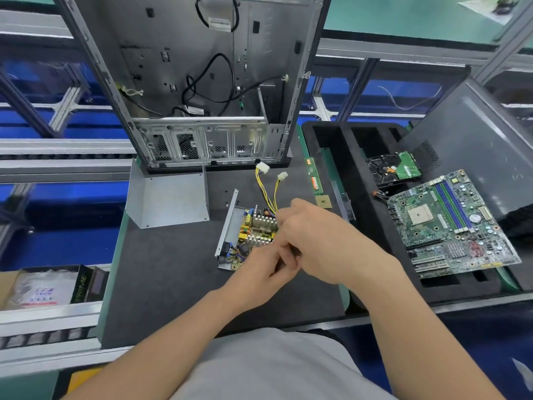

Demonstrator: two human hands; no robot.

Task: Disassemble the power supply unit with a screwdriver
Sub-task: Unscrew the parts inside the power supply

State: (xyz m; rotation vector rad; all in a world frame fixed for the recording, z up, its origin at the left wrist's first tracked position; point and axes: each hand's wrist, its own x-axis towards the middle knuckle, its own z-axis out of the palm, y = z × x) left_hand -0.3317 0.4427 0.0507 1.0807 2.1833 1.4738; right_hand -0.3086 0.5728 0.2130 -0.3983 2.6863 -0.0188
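1 head view, looking steeply down, close over mat (161, 269) (wide-angle).

The person wears a plain light grey shirt (268, 368). Both forearms are bare to the hands. No rings, watch or gloves show.

An emptied computer case (199, 82) is standing upright at the back of the dark tabletop (173, 269), black cables hanging inside it. To the right, a motherboard (452, 223) and a hard drive (393, 168) are lying on a black foam tray (360, 157), and a memory stick (314, 176) is resting just beside it.
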